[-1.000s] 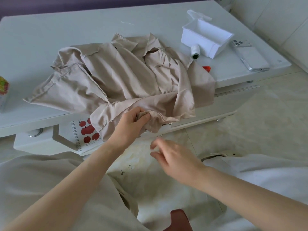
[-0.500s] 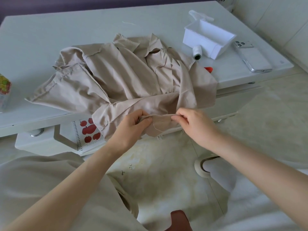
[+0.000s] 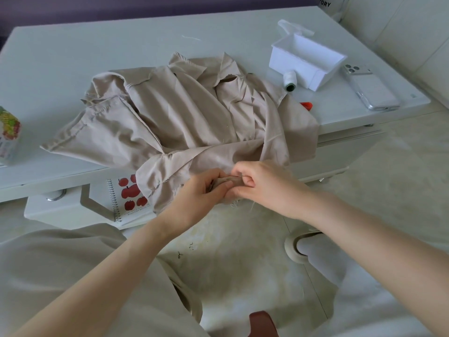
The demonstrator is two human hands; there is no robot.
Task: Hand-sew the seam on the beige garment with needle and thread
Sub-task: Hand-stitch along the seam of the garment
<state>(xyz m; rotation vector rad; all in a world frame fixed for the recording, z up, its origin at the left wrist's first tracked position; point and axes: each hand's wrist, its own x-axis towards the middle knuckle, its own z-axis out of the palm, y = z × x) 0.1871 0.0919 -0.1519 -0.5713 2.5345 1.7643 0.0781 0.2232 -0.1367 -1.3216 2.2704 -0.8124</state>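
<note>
Your right hand (image 3: 264, 188) has slid left along the cloth and now meets your left hand (image 3: 201, 190) just off the tabletop's near edge. The beige garment (image 3: 194, 117) lies crumpled across the middle of the white table (image 3: 73, 57), its hem hanging over that near edge. Your left hand pinches a small fold of the hem. Your right thumb and forefinger pinch what looks like a thin needle (image 3: 235, 177), pointing left into the fold. You seem to be mid-stitch. The next move calls for pushing the needle through both layers, then drawing the thread snug without puckering. A spool (image 3: 290, 81) lies by a white box (image 3: 308, 62) near the far right corner.
</note>
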